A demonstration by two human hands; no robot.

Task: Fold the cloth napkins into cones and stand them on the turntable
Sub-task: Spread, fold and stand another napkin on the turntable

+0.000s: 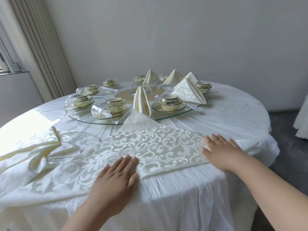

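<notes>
Cream damask cloth napkin [150, 145], folded to a triangle on the white-draped bench [233, 114], is pinned along its left-right base by flat, spread left hand [116, 179] and right hand [220, 149], apex toward the glass turntable [166, 118].

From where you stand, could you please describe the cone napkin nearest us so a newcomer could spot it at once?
Start at the round glass turntable in the middle of the table. On its near edge, between two cream bowl sets, stands the cone napkin. It is tall, narrow and plain cream with a rounded tip, whereas the other standing napkins sit farther back and spread into wide pyramids.
</notes>
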